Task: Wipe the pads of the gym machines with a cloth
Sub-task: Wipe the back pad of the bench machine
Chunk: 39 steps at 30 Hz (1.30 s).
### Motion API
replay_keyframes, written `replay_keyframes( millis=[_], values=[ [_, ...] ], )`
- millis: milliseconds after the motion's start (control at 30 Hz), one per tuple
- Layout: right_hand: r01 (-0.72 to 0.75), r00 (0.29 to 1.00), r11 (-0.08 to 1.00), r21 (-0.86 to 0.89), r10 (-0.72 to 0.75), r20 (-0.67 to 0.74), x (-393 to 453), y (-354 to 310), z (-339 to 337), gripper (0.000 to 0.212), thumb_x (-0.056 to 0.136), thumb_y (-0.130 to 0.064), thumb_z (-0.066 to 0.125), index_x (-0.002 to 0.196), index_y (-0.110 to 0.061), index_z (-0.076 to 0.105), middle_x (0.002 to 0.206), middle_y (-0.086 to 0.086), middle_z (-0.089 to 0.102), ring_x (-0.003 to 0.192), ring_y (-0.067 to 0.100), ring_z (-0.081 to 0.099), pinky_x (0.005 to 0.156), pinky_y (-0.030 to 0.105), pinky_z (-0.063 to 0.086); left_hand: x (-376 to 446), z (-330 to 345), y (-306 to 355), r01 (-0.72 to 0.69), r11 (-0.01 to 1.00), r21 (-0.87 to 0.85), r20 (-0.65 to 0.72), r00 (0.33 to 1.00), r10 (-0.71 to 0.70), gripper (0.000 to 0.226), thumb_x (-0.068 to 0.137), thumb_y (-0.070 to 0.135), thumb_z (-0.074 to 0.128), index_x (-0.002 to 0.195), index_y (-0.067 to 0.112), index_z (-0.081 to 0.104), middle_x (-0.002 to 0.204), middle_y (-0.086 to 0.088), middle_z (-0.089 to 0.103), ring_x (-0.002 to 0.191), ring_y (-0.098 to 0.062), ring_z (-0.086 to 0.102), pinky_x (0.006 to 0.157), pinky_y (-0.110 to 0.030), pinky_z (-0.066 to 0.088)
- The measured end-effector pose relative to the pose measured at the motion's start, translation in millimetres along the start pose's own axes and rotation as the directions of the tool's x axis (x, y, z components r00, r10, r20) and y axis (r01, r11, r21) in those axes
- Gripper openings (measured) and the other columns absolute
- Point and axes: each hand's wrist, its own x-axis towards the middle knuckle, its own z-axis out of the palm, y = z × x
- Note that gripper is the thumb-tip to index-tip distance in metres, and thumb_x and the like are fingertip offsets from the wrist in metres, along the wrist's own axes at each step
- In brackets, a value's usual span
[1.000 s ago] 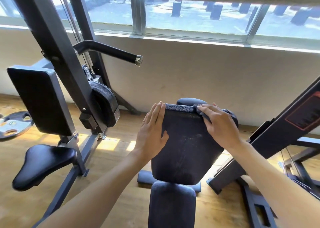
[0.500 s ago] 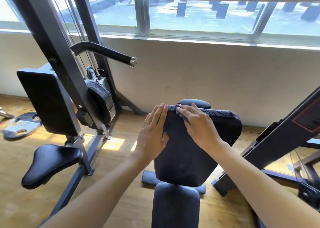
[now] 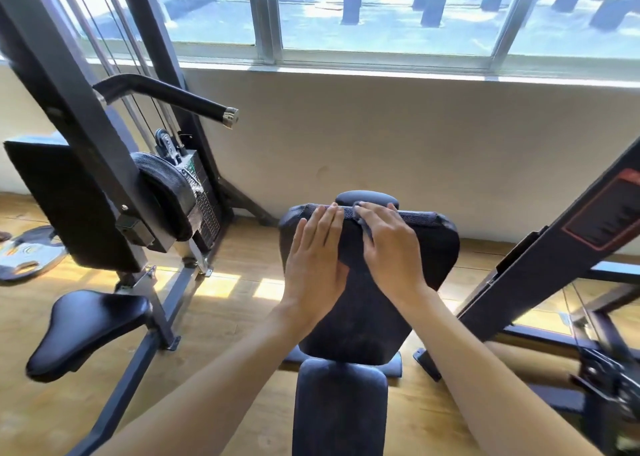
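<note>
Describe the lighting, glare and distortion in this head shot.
Head view: strong daylight through the wide window blows out the outdoors; sun patches lie on the wooden floor; wide-angle bending curves the black machine frame; the right edge looks smeared.

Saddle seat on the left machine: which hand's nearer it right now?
Left. The left hand rests on the back pad nearer the saddle seat; the right hand lies farther right.

A wide window (image 3: 381, 19) spans the far side above a plain cream wall (image 3: 381, 136). Sunlight falls in bright patches on the wooden floor (image 3: 228, 285). A weight plate (image 3: 24, 254) lies far left.
</note>
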Motion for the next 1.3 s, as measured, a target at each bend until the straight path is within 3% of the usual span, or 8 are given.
replay_keyframes(
  millis=[100, 233, 367, 633, 800, 900, 1167, 1300],
  values=[
    [-0.009, 1.000, 0.998, -0.056, 0.010, 0.012, -4.1, 24.7, -17.8, 0.031, 0.096, -0.001, 0.066, 0.126, -0.008, 0.070, 0.127, 0.004, 0.072, 0.116, 0.026, 0.067, 0.115, 0.041, 0.044, 2.2, 0.3, 4.9, -0.011, 0.999, 0.036, -0.017, 1.000, 0.011, 0.075, 0.085, 0.017, 0.058, 0.157, 0.017, 0.039, 0.162, -0.007, 0.038, 0.154, -0.027, 0.028, 0.129, -0.046, 0.014],
    [-0.162, 0.984, 0.970, -0.180, 0.145, -0.103, -27.6, 79.0, -49.1, 0.034, 0.093, 0.009, 0.064, 0.124, -0.004, 0.069, 0.125, 0.009, 0.071, 0.113, 0.032, 0.068, 0.119, 0.049, 0.038, 7.6, 7.2, 15.3, -0.023, 0.999, 0.025, -0.026, 0.999, 0.023, 0.085, 0.076, 0.010, 0.066, 0.156, 0.013, 0.038, 0.164, -0.003, 0.037, 0.156, -0.024, 0.024, 0.130, -0.041, 0.004],
    [-0.239, 0.960, 0.964, -0.118, 0.216, -0.177, -26.0, 77.9, -44.3, 0.029, 0.096, 0.006, 0.061, 0.121, -0.005, 0.071, 0.123, 0.010, 0.072, 0.111, 0.032, 0.069, 0.122, 0.048, 0.032, 13.2, 14.6, 26.5, -0.010, 0.999, 0.044, 0.012, 1.000, 0.009, 0.096, 0.069, 0.020, 0.072, 0.157, 0.013, 0.036, 0.164, -0.003, 0.034, 0.155, -0.029, 0.022, 0.128, -0.045, 0.003],
    [-0.024, 0.996, 0.999, -0.026, 0.022, -0.081, -19.7, 42.5, -16.0, 0.038, 0.094, 0.004, 0.063, 0.130, -0.006, 0.069, 0.138, 0.007, 0.066, 0.127, 0.025, 0.061, 0.121, 0.042, 0.035, 19.2, -1.7, 3.7, -0.133, 0.990, 0.045, 0.081, 0.988, 0.129, 0.096, 0.067, 0.017, 0.072, 0.157, 0.014, 0.039, 0.165, -0.001, 0.036, 0.153, -0.021, 0.031, 0.125, -0.042, 0.023],
    [-0.049, 0.978, 0.999, 0.000, 0.048, -0.202, -36.4, 60.9, -20.3, 0.037, 0.099, -0.001, 0.061, 0.136, -0.004, 0.065, 0.139, 0.010, 0.064, 0.130, 0.028, 0.059, 0.122, 0.040, 0.032, 4.4, -10.1, -15.0, -0.040, 0.995, 0.093, 0.012, 0.999, 0.039, 0.078, 0.086, 0.025, 0.063, 0.158, 0.012, 0.037, 0.165, -0.004, 0.034, 0.155, -0.022, 0.027, 0.127, -0.042, 0.021],
    [-0.041, 0.964, 0.999, 0.027, 0.047, -0.261, -42.8, 53.7, -8.2, 0.039, 0.099, 0.002, 0.061, 0.137, -0.003, 0.063, 0.142, 0.011, 0.062, 0.135, 0.028, 0.055, 0.121, 0.049, 0.033, 0.1, -11.6, -18.8, -0.061, 0.995, 0.079, 0.015, 0.998, 0.060, 0.078, 0.085, 0.024, 0.063, 0.158, 0.012, 0.037, 0.164, -0.004, 0.036, 0.154, -0.022, 0.027, 0.126, -0.042, 0.022],
    [0.175, 0.979, 0.982, -0.068, -0.180, -0.091, -51.8, 46.3, -7.4, 0.059, 0.088, 0.016, 0.068, 0.143, -0.001, 0.056, 0.154, 0.012, 0.050, 0.147, 0.026, 0.042, 0.125, 0.048, 0.029, -4.6, -2.2, -12.0, -0.004, 1.000, 0.018, 0.033, 0.999, 0.004, 0.089, 0.080, 0.026, 0.068, 0.160, 0.010, 0.030, 0.166, -0.006, 0.029, 0.157, -0.025, 0.019, 0.128, -0.048, 0.018],
    [0.191, 0.981, 0.980, -0.051, -0.193, -0.031, -44.6, -3.7, 29.4, 0.065, 0.087, 0.009, 0.073, 0.148, -0.002, 0.051, 0.159, 0.012, 0.042, 0.152, 0.023, 0.033, 0.125, 0.048, 0.028, 2.8, -11.8, -23.1, -0.075, 0.995, -0.067, 0.013, 0.997, 0.076, 0.078, 0.081, 0.022, 0.064, 0.155, 0.010, 0.042, 0.162, -0.006, 0.041, 0.153, -0.022, 0.032, 0.125, -0.045, 0.026]
  ],
)
